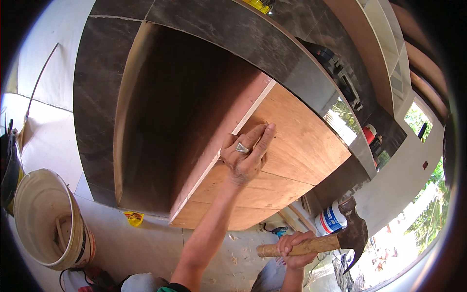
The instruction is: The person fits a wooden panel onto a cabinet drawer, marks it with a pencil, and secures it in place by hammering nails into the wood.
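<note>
My left hand [245, 155], with a silver ring, is closed with its fingers together on a plywood panel [306, 141], near its pale left edge strip [197, 185]. Whatever it holds, if anything, is too hidden to make out. The panel sits within a dark tiled counter frame [104, 107], beside a dark open recess [155, 117]. At the lower right, my right hand [296, 248] grips the wooden handle of a claw hammer [352, 228], whose metal head is raised to the right.
A used white bucket [34, 204] stands at lower left. A yellow packet [134, 219] lies on the floor. A white pail [328, 219], wood strips [292, 219] and a blue tool [279, 231] are behind the hammer. An opening [433, 194] onto greenery is at right.
</note>
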Demonstrator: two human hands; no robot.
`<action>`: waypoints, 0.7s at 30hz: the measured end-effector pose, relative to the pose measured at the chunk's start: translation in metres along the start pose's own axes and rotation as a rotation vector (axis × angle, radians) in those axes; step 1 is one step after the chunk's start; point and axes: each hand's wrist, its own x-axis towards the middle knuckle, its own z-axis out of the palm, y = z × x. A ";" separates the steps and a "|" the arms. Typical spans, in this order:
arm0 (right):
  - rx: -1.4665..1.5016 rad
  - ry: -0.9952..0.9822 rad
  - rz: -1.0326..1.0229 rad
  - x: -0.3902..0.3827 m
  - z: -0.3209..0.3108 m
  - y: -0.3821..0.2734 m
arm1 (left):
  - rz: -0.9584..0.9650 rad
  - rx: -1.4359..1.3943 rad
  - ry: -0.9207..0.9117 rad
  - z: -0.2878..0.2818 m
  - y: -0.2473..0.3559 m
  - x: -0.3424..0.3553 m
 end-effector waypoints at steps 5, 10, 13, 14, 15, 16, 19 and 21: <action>0.000 0.005 0.017 -0.005 0.001 0.005 | -0.015 0.009 0.007 -0.001 0.001 0.000; -0.001 -0.010 0.030 -0.005 0.004 0.008 | -0.016 0.029 -0.023 -0.003 0.003 0.003; 0.086 0.020 0.088 -0.006 0.005 0.009 | -0.027 0.022 -0.016 -0.003 0.002 0.002; 0.046 -0.008 0.072 -0.005 0.007 0.009 | -0.029 0.024 -0.015 -0.003 0.003 0.002; 0.006 -0.036 0.055 -0.004 0.008 0.009 | -0.034 0.018 -0.009 -0.002 0.003 0.002; 0.005 -0.039 0.057 -0.004 0.008 0.010 | -0.039 0.011 -0.002 -0.002 0.003 0.002; 0.008 -0.040 0.060 -0.006 0.008 0.013 | -0.048 0.008 -0.007 -0.002 0.003 0.002; -0.003 -0.031 0.071 -0.006 0.009 0.014 | -0.044 0.015 -0.020 -0.004 0.002 -0.001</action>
